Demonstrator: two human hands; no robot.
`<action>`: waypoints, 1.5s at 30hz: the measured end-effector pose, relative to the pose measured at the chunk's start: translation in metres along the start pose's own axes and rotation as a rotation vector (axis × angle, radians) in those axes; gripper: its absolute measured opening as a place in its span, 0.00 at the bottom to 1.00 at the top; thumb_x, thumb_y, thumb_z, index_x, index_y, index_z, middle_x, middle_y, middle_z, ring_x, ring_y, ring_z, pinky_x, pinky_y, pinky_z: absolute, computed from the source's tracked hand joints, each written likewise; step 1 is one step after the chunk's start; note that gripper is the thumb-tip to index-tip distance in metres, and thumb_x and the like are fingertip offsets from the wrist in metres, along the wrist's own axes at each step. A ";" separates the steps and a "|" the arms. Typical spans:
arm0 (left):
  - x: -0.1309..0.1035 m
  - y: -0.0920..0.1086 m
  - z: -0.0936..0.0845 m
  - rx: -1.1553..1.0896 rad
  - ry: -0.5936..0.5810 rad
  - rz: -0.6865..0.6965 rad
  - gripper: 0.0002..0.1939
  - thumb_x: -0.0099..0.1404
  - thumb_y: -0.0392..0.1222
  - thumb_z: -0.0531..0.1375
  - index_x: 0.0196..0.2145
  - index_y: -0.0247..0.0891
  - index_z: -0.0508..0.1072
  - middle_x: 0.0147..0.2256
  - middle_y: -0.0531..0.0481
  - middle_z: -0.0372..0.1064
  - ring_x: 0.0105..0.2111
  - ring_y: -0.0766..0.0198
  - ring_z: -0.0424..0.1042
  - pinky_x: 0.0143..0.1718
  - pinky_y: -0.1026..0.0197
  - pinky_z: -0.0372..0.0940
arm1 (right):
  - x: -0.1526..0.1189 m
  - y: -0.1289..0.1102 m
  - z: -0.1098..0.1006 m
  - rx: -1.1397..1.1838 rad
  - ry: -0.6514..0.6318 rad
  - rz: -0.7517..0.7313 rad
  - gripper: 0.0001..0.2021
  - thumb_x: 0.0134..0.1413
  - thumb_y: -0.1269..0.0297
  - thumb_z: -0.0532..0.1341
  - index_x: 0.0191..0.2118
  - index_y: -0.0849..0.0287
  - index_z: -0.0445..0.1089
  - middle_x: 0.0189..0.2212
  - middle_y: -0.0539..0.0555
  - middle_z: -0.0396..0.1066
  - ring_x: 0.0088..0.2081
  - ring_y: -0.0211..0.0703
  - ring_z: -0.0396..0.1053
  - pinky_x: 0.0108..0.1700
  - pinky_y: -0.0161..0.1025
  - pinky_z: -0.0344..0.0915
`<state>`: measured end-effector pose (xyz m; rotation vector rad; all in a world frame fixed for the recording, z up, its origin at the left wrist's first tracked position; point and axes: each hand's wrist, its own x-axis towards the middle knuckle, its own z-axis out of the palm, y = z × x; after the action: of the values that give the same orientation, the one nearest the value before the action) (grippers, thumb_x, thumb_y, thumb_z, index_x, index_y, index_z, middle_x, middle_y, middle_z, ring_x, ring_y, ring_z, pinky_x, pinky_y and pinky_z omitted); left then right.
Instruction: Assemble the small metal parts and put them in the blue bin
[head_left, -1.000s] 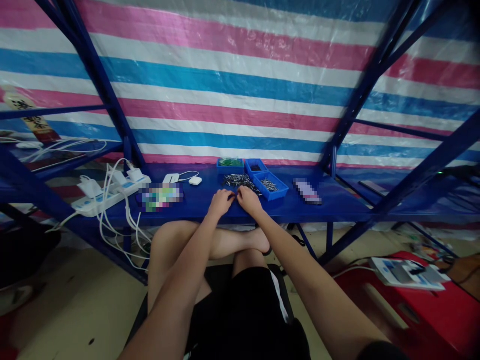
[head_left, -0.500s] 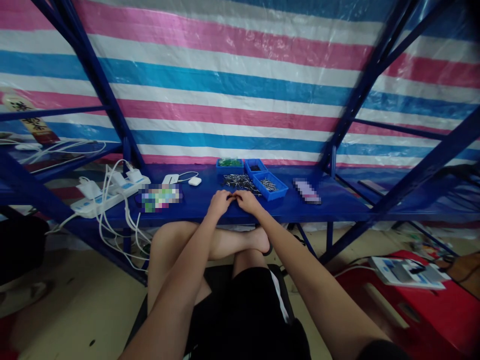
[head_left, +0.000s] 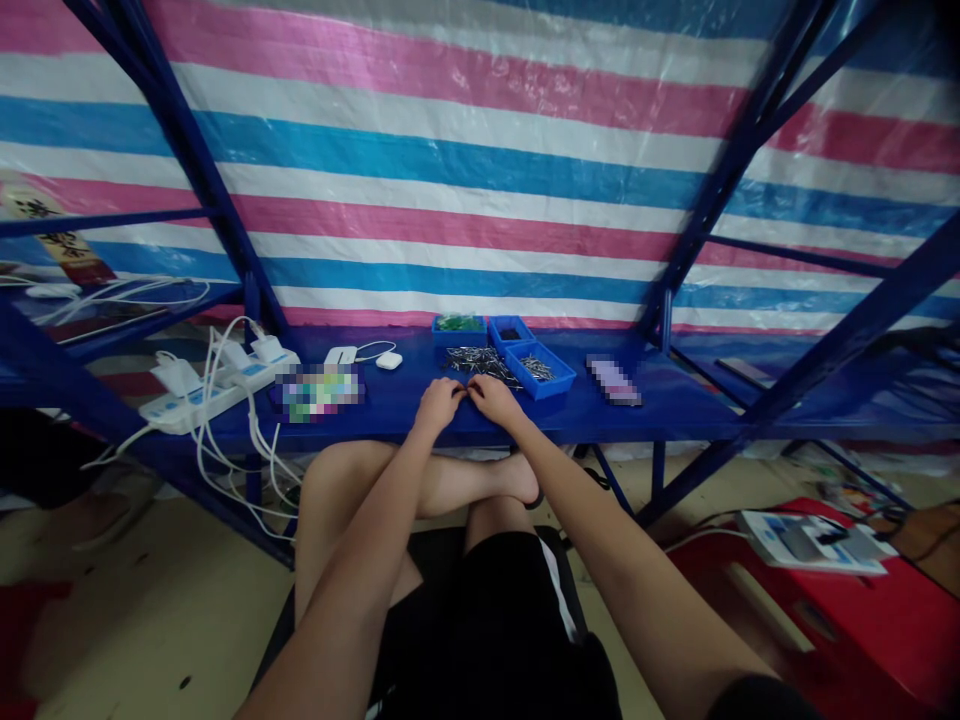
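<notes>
My left hand (head_left: 441,402) and my right hand (head_left: 491,400) meet fingertip to fingertip just above the front part of the blue table. Both have their fingers pinched together; whatever is between them is too small to make out. Right behind the hands lies a loose pile of thin black and silver pieces (head_left: 480,362). Beside the pile, to the right, a blue bin (head_left: 553,388) holds similar slim silvery pieces. Farther back stand a small blue bin (head_left: 510,332) with dark bits and another blue bin (head_left: 459,336) with green and clear pieces.
A phone (head_left: 613,380) lies right of the bins. On the left are a blurred-out colourful device (head_left: 321,392), a white earbud case (head_left: 389,361) and a power strip (head_left: 217,395) with tangled white cables. Blue metal posts (head_left: 660,320) flank the table (head_left: 405,395); a striped sheet (head_left: 450,180) hangs behind.
My hands stay at the same spot, their fingertips shifting only slightly. At the far left edge, a person's dark-clothed leg and foot have moved a little.
</notes>
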<state>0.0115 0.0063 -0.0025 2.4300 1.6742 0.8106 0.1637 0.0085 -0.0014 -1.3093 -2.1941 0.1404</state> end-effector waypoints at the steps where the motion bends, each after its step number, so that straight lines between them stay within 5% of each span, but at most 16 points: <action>1: 0.000 0.000 0.000 -0.001 -0.001 -0.004 0.13 0.63 0.45 0.52 0.38 0.40 0.73 0.38 0.44 0.69 0.40 0.58 0.64 0.40 0.60 0.60 | 0.000 0.001 0.000 0.000 0.001 0.004 0.08 0.57 0.67 0.51 0.39 0.61 0.66 0.36 0.55 0.68 0.39 0.39 0.65 0.43 0.34 0.59; 32: 0.006 -0.004 0.001 -0.175 0.008 -0.063 0.12 0.61 0.38 0.54 0.39 0.38 0.75 0.40 0.46 0.72 0.42 0.59 0.68 0.46 0.59 0.61 | 0.002 0.006 0.001 -0.052 -0.023 0.088 0.11 0.59 0.64 0.51 0.40 0.60 0.69 0.38 0.57 0.69 0.42 0.41 0.65 0.46 0.35 0.58; 45: -0.001 0.004 -0.006 -0.270 0.077 -0.106 0.12 0.62 0.43 0.51 0.37 0.39 0.71 0.37 0.47 0.73 0.38 0.61 0.70 0.41 0.62 0.62 | 0.000 0.003 -0.003 -0.042 -0.047 0.041 0.11 0.56 0.63 0.54 0.41 0.58 0.70 0.37 0.55 0.68 0.40 0.39 0.65 0.45 0.34 0.59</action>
<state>0.0116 0.0022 0.0040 2.1375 1.5840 1.0498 0.1674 0.0089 -0.0003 -1.3877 -2.2219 0.1430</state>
